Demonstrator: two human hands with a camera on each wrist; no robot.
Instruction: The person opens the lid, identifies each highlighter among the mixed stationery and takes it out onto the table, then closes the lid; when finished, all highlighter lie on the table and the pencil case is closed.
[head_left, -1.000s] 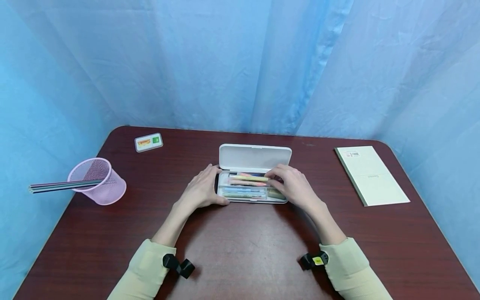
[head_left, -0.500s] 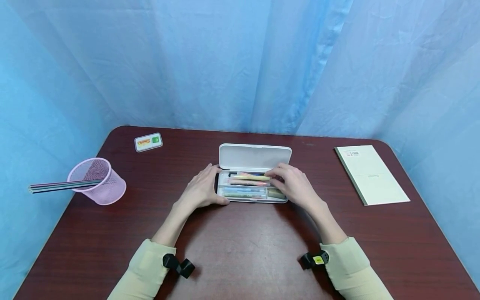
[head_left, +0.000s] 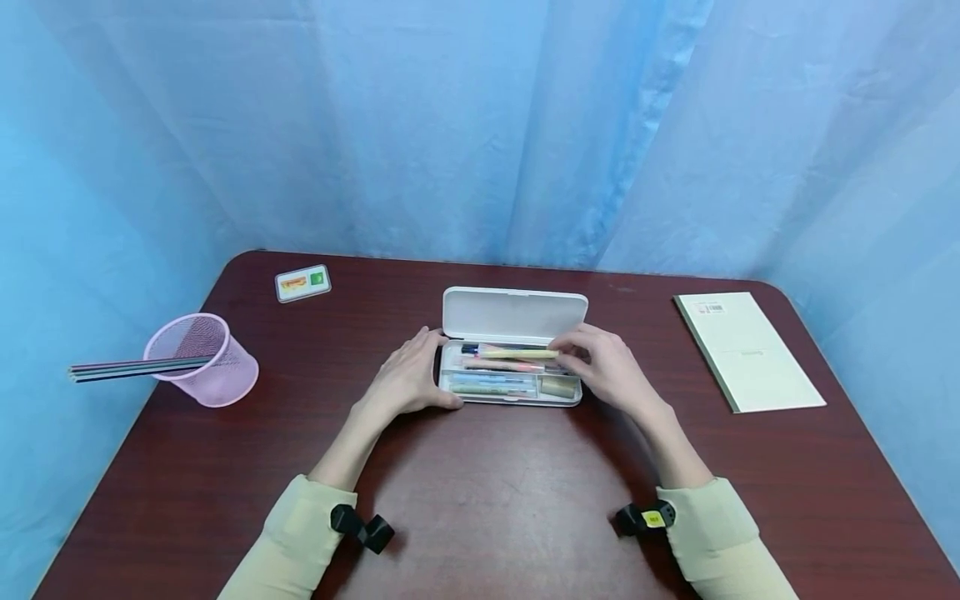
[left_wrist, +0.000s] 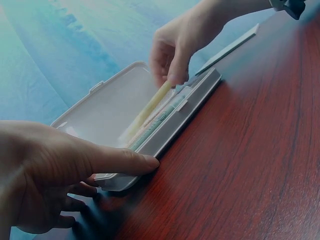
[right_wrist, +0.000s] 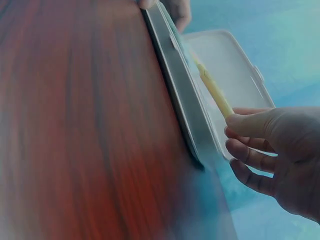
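A white pencil case point(head_left: 514, 312) lies on the table with its lid raised at the back and several pens inside. My left hand point(head_left: 408, 375) holds the case's left end, thumb along the front edge; in the left wrist view, its thumb point(left_wrist: 125, 161) reaches the front corner. My right hand point(head_left: 606, 367) pinches one end of a pale yellow pen point(right_wrist: 215, 92) between thumb and fingers. That pen slants over the case, its far end down toward the other pens. A blue-and-white pen and a pinkish pen point(head_left: 502, 365) lie by it, with a greenish pen point(head_left: 487, 389) in front.
On the left, a pink mesh pen holder point(head_left: 232, 375) leans with several thin sticks point(head_left: 138, 367) jutting out leftward. A small white card-like case point(head_left: 303, 283) lies at the back left. At the right is a pale green notebook point(head_left: 753, 358). Blue curtains point(head_left: 480, 125) enclose the table.
My right hand has drawn the yellow pen to the right along the case, exposing more of its right compartment. My left hand still holds the left end. The head view has shifted slightly.
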